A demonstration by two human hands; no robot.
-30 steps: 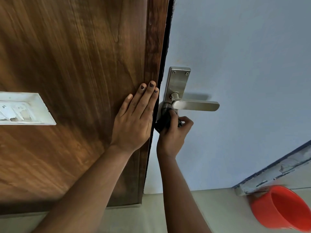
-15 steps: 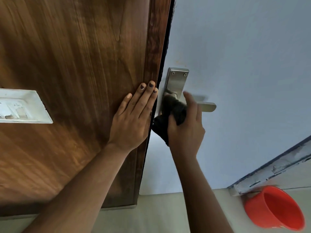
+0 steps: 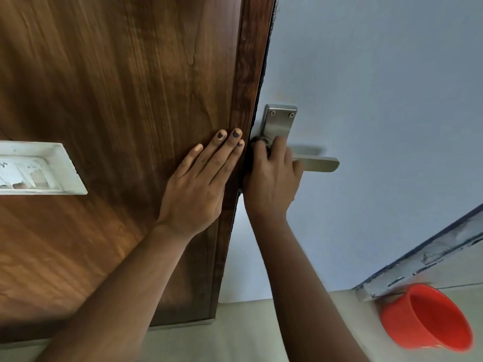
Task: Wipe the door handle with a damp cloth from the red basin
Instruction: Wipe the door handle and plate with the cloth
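Mid-wipe: right hand [image 3: 271, 178] curled round dark cloth [image 3: 248, 158] at door handle [image 3: 313, 163] base; lever end unwiped; left hand [image 3: 198, 184] flat on door [image 3: 117, 87].

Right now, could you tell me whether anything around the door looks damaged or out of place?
Yes: the white trim strip at lower right, above the red basin, has chipped, peeling paint with dark patches. The door handle itself looks intact and level.

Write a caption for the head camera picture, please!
Right hand wipes the door handle with a dark cloth; left hand rests flat on the wooden door.
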